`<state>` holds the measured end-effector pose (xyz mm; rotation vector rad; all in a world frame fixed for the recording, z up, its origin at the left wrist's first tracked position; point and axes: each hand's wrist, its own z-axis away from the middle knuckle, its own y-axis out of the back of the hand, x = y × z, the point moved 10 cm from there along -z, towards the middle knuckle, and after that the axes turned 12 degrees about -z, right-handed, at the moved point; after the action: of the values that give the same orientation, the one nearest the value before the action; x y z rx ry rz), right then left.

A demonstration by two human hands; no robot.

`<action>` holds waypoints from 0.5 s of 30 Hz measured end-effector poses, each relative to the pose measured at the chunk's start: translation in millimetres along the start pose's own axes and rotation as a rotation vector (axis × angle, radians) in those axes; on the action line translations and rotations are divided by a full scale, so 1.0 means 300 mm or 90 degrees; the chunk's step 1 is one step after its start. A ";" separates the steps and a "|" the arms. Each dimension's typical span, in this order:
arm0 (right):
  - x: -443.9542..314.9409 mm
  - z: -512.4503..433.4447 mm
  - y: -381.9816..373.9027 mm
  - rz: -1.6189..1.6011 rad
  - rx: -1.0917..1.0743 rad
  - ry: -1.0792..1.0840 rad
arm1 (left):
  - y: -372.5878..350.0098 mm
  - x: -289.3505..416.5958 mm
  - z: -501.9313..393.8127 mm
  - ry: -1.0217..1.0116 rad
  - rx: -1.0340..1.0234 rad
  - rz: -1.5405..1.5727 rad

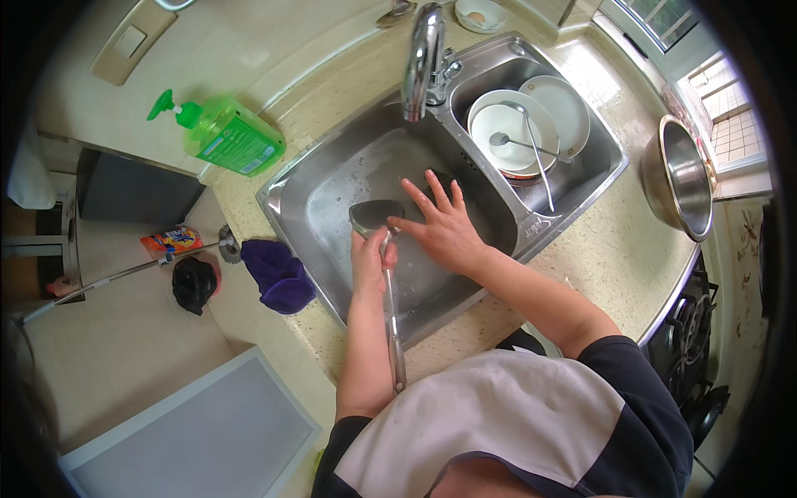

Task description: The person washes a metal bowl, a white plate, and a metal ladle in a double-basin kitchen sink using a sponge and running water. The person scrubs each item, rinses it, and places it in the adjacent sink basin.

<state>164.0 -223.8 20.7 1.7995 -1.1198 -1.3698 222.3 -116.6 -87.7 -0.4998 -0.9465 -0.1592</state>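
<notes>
My left hand (372,255) grips a metal wok spatula (390,299) by its shaft just below the head. The spatula's wide blade (375,213) points away from me over the left basin of the stainless-steel double sink (287,215), and its handle end reaches back towards my shirt. To the right, my right hand (447,231) is spread with the fingers apart. Its thumb is by the spatula's neck; whether it touches cannot be told. Shallow, cloudy water (336,180) with some suds lies in the basin. Behind my right fingers is a dark object (443,180), mostly hidden.
A chrome faucet (423,68) overhangs the sink. Stacked bowls (504,127), a plate (563,112) and spoons (537,152) fill the right basin. Around it stand a green soap pump bottle (236,137), a purple cloth (277,277), a steel bowl (675,177) and a gas stove (688,330).
</notes>
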 end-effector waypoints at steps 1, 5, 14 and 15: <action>0.001 0.005 -0.002 -0.006 -0.008 0.007 | 0.009 0.000 0.001 0.006 0.010 -0.003; 0.003 0.006 0.002 -0.046 -0.015 0.029 | 0.029 0.019 0.041 0.031 0.051 -0.026; 0.112 0.017 -0.153 -0.201 -0.113 -0.079 | 0.011 0.080 0.257 0.038 0.098 -0.100; 0.142 0.011 -0.186 -0.180 -0.130 -0.112 | 0.020 0.070 0.286 0.052 0.122 -0.103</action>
<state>179.9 -235.9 -46.6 1.7623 -0.7954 -1.7699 173.4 -68.7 -31.3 -0.2387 -0.9121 -0.2308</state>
